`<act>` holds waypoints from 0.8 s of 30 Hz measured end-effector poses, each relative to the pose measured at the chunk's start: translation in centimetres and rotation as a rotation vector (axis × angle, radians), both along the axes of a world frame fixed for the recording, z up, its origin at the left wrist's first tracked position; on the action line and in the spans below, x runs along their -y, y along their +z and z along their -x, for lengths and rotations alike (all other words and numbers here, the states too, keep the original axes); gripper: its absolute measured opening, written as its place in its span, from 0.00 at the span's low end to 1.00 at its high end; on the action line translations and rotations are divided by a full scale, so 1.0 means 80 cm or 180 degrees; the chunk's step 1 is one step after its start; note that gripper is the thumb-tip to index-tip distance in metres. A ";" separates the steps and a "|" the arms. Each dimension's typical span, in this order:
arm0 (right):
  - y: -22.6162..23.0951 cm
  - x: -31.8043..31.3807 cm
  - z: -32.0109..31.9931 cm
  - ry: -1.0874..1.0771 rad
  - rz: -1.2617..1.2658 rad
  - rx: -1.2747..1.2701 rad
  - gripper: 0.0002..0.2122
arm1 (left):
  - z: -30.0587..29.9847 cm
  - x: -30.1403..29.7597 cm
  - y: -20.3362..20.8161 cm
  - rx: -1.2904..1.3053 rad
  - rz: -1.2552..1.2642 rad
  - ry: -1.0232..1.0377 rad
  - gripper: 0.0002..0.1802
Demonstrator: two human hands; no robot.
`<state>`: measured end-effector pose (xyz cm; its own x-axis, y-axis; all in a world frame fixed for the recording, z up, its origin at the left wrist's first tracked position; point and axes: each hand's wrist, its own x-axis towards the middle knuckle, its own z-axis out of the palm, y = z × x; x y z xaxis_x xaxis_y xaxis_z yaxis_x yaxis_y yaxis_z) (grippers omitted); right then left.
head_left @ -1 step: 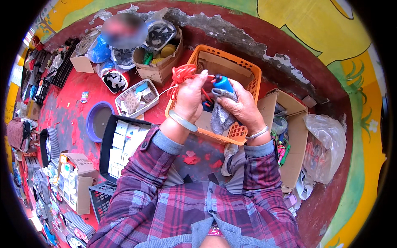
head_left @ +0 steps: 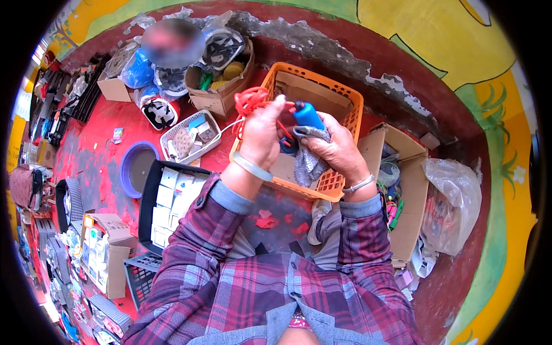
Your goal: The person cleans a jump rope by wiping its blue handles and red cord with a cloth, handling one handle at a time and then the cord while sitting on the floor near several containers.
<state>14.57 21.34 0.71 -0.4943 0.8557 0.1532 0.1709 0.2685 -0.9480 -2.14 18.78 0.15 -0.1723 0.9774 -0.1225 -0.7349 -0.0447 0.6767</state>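
My left hand (head_left: pixel 260 133) is closed on the bundled red cord of a jump rope (head_left: pixel 251 101), whose loops stick out on its left side. A stretch of the cord runs across to a blue handle (head_left: pixel 308 116) with a black end. My right hand (head_left: pixel 340 145) grips this handle through a grey cloth (head_left: pixel 310 163), which hangs down below the fingers. A second, dark blue handle (head_left: pixel 287 145) dangles between the hands, partly hidden. Both hands are above an orange plastic basket (head_left: pixel 357 109) with cardboard inside.
To the right stand an open cardboard box (head_left: pixel 409 213) and a clear plastic bag (head_left: pixel 454 201). On the left are a white basket (head_left: pixel 214 145), a purple basin (head_left: pixel 124 172) and a black bin of small white boxes (head_left: pixel 150 198). Further back is a filled carton (head_left: pixel 215 102).
My left hand and the red cord have shifted slightly to the left. The blue handle has moved a little left and up. Both grips stay the same.
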 end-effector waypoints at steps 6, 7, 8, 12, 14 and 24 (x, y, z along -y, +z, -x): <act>0.005 0.006 -0.004 0.0237 0.0436 0.0084 0.12 | 0.018 -0.002 0.014 0.0135 0.0078 0.0081 0.13; 0.004 0.004 -0.008 0.0242 0.0421 0.0211 0.12 | 0.020 -0.002 0.013 0.0189 0.0082 0.0050 0.13; 0.004 0.000 -0.014 0.0243 0.0401 0.0331 0.11 | 0.021 -0.003 0.013 0.0198 -0.0013 0.0030 0.13; 0.003 -0.002 -0.020 0.0079 0.0185 0.0777 0.09 | 0.030 -0.006 0.008 0.0262 -0.0013 0.0074 0.12; 0.004 0.000 -0.018 -0.0202 -0.0448 0.1125 0.11 | 0.015 -0.005 0.012 0.0294 -0.0161 -0.0039 0.12; -0.003 0.006 -0.009 -0.0794 -0.1972 0.2076 0.18 | 0.001 0.000 -0.001 0.0085 -0.0486 -0.0532 0.10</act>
<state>15.30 20.88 0.49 -0.4563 0.8071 0.3747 0.7398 0.5781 -0.3443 -2.25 18.78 0.10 -0.0049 0.9996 0.0266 -0.7582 -0.0211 0.6517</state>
